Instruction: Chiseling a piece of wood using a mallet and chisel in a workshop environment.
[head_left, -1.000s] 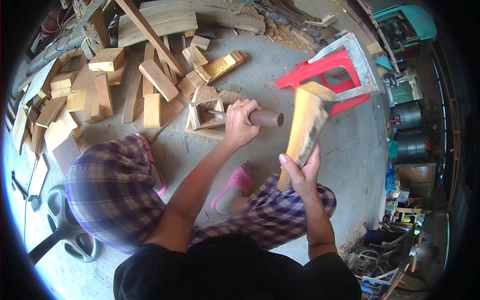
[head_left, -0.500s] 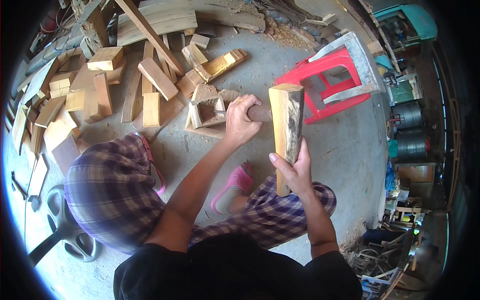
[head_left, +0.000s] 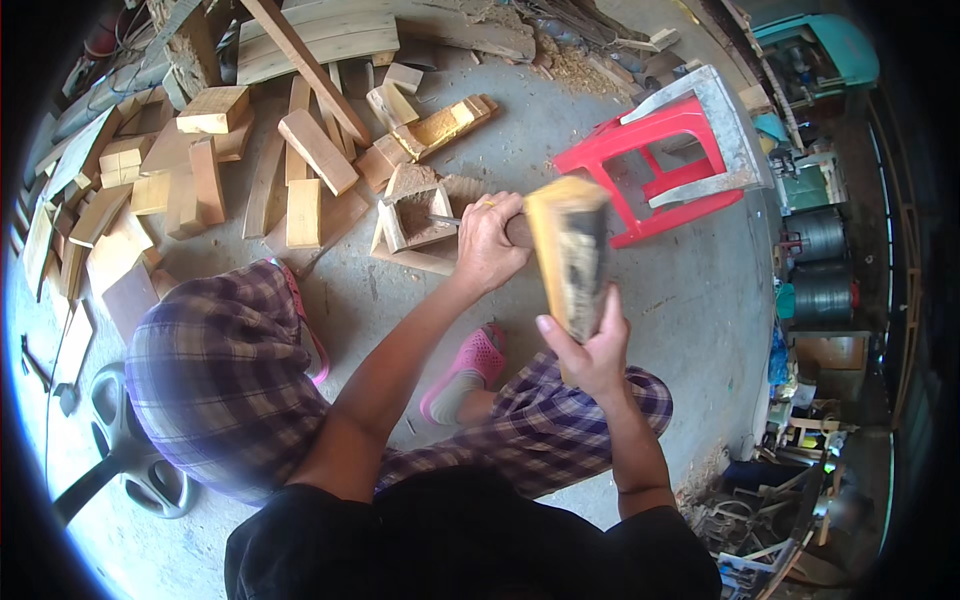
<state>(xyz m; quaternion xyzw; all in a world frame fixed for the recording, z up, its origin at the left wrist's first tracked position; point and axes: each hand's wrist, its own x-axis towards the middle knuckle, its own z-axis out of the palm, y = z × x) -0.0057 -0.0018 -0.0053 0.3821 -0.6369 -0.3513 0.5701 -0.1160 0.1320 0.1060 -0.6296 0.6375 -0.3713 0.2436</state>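
My left hand (head_left: 489, 242) is wrapped round the wooden handle of a chisel (head_left: 445, 219). Its thin metal blade points left into the hollow of a partly carved wooden block (head_left: 391, 228) on the floor. My right hand (head_left: 594, 352) grips a heavy wooden mallet (head_left: 566, 245), yellow on one side and dark on the other. The mallet's head is smeared by motion and overlaps the end of the chisel handle. Whether the two touch, I cannot tell. A flat board (head_left: 412, 262) lies under the front of the block.
Cut wood pieces (head_left: 318, 152) are heaped to the left and far left. A carved yellow piece (head_left: 450, 128) lies beyond the block. At the right, a red stool (head_left: 640, 225) lies on its side. My pink clogs (head_left: 478, 358) flank the floor before me; a grey wheel-like base (head_left: 150, 455) stands lower left.
The mallet has tilted, its head blurring slightly left and toward me. My left hand has shifted slightly right, and more of the chisel blade shows.
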